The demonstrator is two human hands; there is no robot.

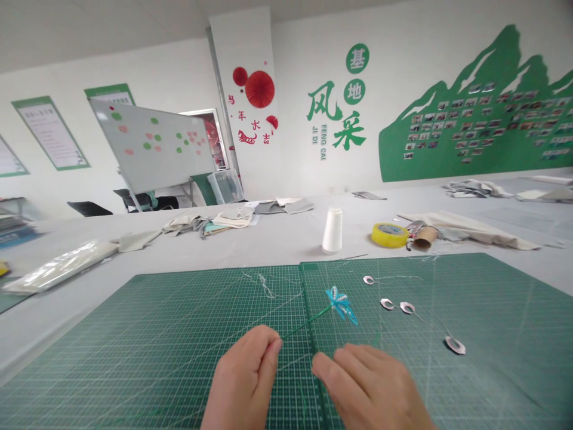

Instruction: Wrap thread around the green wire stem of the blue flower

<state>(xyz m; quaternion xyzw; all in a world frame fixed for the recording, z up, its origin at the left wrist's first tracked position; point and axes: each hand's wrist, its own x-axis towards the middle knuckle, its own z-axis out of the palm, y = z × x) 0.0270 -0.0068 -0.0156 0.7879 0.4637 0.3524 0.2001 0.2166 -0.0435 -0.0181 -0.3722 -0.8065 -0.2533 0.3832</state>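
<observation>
A blue and white flower (341,304) on a thin green stem (308,322) points up and right above the green cutting mats (179,316). My left hand (245,377) is closed, pinching the lower end of the stem between thumb and forefinger. To its right, my right hand (367,385) is closed below the flower, its fingers curled together; whether it holds something is hidden. Several small oval pieces with threads, one of them a pale ring (455,344), lie on the right mat.
Behind the mats stand a white thread cone (332,230), a yellow tape roll (389,235) and a brown cardboard tube (425,237). Cloth scraps (470,230) lie farther back. A plastic-wrapped bundle (62,267) is at the left. Loose white thread (267,286) lies on the left mat.
</observation>
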